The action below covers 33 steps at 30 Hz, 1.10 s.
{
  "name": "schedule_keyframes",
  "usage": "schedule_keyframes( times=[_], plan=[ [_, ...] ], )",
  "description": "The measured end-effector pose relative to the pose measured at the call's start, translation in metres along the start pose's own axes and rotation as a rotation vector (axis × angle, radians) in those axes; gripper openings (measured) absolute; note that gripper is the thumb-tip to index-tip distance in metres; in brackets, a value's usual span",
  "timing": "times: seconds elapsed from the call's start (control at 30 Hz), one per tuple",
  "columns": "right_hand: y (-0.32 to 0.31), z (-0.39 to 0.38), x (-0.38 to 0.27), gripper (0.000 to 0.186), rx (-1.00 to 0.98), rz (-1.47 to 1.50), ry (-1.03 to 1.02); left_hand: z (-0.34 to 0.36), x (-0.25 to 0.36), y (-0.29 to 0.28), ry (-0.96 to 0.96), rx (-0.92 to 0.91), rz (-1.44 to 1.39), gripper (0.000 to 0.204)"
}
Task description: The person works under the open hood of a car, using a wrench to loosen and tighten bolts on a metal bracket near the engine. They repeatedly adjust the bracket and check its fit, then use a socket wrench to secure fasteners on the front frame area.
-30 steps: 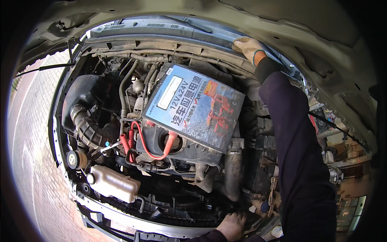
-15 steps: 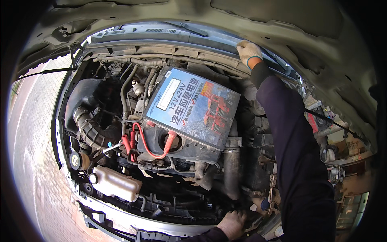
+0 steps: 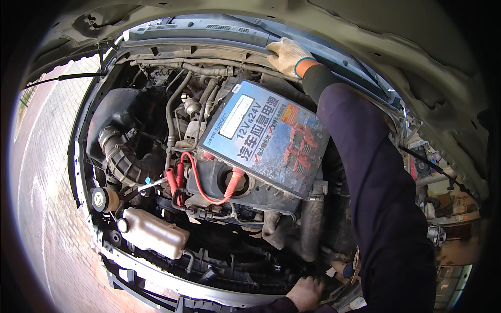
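My gloved right hand has its fingers bent over the rear cowl edge, above a flat blue battery-pack case lying tilted on the engine. Red cables hang from the case's lower side, with red clamps among the engine parts at its lower left. At the bottom, my left hand is closed over the front edge of the engine bay, its fingertips partly hidden.
The raised hood arches overhead on struts. A black intake housing, ribbed hose and translucent reservoir fill the left side. A paved road lies beyond. Cluttered parts and objects show at far right.
My right hand has shifted left and a little up along the rear cowl edge. The engine bay sits slightly further right in the view; my left hand stays at the front edge.
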State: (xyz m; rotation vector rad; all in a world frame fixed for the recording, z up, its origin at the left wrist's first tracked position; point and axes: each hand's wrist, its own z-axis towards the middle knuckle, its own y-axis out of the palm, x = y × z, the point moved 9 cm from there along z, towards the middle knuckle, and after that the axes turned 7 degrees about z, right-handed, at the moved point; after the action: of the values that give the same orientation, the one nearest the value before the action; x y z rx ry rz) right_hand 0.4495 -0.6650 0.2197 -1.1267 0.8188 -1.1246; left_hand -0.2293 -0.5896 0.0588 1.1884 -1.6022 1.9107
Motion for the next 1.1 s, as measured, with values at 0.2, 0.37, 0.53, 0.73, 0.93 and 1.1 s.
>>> schedule_keyframes(
  times=[0.2, 0.37, 0.53, 0.73, 0.93, 1.1],
  plan=[
    [-0.012, -0.012, 0.025, 0.044, -0.097, 0.053, 0.104, -0.002, 0.000, 0.003, 0.010, 0.048, 0.034, 0.069],
    [-0.016, -0.025, 0.027, 0.043, -0.091, -0.039, 0.132, -0.002, 0.000, 0.017, 0.008, 0.132, 0.083, 0.063],
    [-0.011, 0.021, -0.036, 0.044, 0.041, 0.005, -0.131, 0.002, -0.001, 0.052, -0.002, 0.199, 0.024, 0.041],
    [0.053, 0.119, -0.111, 0.060, -0.200, 0.090, -0.043, 0.002, 0.002, 0.065, 0.006, 0.315, -0.026, 0.036],
    [0.076, 0.152, -0.122, 0.063, -0.233, 0.015, -0.051, 0.016, 0.004, 0.070, -0.082, 0.077, -0.140, 0.028],
    [0.064, 0.149, -0.106, 0.064, -0.205, -0.016, -0.116, 0.012, 0.000, 0.053, -0.087, 0.127, -0.159, 0.027]
  ],
)
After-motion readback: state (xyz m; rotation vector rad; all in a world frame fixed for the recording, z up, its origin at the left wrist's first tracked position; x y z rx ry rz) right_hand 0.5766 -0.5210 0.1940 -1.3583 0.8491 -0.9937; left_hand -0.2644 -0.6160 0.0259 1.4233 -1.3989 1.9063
